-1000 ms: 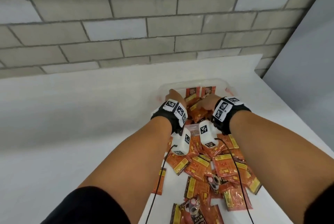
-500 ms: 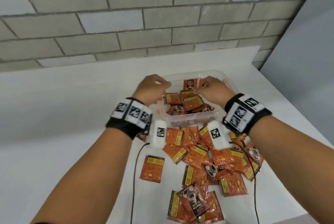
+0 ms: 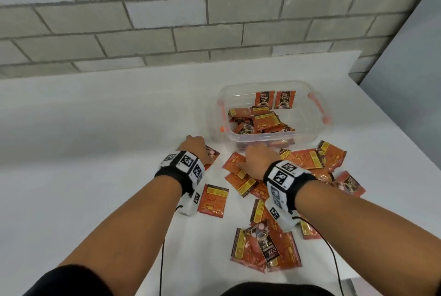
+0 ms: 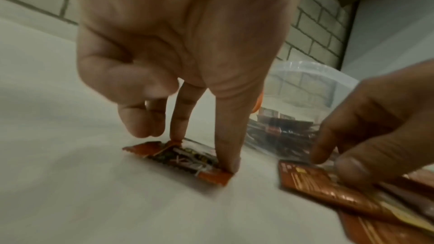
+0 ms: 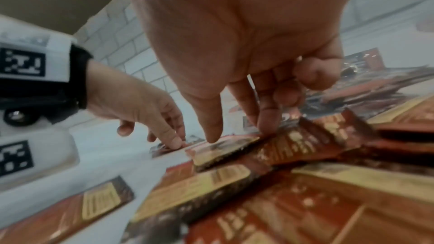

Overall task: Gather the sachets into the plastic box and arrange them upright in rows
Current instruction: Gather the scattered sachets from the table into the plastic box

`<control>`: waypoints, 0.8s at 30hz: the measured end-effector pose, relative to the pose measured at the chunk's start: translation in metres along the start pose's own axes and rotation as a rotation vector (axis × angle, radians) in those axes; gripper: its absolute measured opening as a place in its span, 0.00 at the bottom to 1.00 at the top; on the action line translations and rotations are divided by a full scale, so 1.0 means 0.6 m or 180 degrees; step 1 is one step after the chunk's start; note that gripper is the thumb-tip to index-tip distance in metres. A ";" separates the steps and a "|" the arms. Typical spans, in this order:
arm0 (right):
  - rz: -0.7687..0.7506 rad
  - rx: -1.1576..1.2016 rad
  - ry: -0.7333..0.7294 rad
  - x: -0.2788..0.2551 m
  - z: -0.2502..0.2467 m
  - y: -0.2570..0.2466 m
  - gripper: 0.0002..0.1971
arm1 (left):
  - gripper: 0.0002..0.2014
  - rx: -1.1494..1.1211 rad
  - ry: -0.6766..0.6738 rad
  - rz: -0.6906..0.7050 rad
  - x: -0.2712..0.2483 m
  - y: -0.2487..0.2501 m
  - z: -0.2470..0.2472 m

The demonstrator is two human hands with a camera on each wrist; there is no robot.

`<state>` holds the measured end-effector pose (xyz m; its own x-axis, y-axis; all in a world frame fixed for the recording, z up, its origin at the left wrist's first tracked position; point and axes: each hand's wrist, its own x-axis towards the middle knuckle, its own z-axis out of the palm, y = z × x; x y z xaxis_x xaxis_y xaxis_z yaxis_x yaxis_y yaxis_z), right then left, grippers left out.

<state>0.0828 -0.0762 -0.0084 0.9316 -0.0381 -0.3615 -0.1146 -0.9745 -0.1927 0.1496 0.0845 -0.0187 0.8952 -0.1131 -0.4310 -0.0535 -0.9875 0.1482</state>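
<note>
The clear plastic box (image 3: 310, 133) stands on the white table; two sachets (image 3: 265, 100) stand upright at its back wall and several lie loose inside. Orange sachets (image 3: 307, 159) are strewn in front of it. My left hand (image 3: 194, 146) is down left of the box. In the left wrist view my left hand (image 4: 202, 155) pinches one flat sachet (image 4: 169, 155) between thumb and index finger, one corner lifting. My right hand (image 3: 253, 156) reaches over the sachets just before the box. In the right wrist view my right hand (image 5: 238, 134) has loose fingers touching a sachet's (image 5: 288, 146) edge, gripping nothing.
A lone sachet (image 3: 213, 200) lies by my left wrist, and a small heap (image 3: 265, 248) sits nearer my body. Black cables (image 3: 162, 260) trail from both wrists. A brick wall (image 3: 214, 21) backs the table, whose right edge (image 3: 381, 152) runs near the box.
Both hands have come out of the box and dropped to the table in front of it. The left hand moved left onto a single sachet, the right onto the pile.
</note>
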 end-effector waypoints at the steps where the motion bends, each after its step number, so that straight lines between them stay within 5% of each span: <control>1: 0.0026 -0.0059 0.0022 0.002 0.007 -0.007 0.16 | 0.31 0.0042 0.0024 -0.0025 0.000 0.000 0.005; 8: 0.0037 0.0018 -0.0018 0.007 0.017 -0.017 0.20 | 0.36 -0.0133 0.0027 -0.0030 -0.005 -0.021 0.017; 12: -0.0036 0.0463 -0.0131 0.000 0.014 -0.014 0.15 | 0.29 -0.0228 -0.0160 0.0043 -0.022 -0.042 0.013; 17: 0.0153 0.0955 -0.0040 -0.025 0.000 0.001 0.22 | 0.20 -0.0947 -0.0416 0.0441 -0.075 -0.075 0.006; 21: 0.0055 0.0611 -0.0453 -0.056 0.010 0.005 0.21 | 0.30 -0.0855 -0.0889 0.0721 -0.118 -0.073 0.045; 24: -0.0030 0.0321 -0.0610 -0.067 0.025 -0.001 0.29 | 0.37 -0.0608 -0.0744 0.0783 -0.135 -0.057 0.079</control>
<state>0.0403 -0.0711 -0.0075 0.8512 0.0230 -0.5243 -0.1491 -0.9473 -0.2836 0.0582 0.1223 -0.0309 0.7398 -0.3877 -0.5498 -0.1509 -0.8920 0.4260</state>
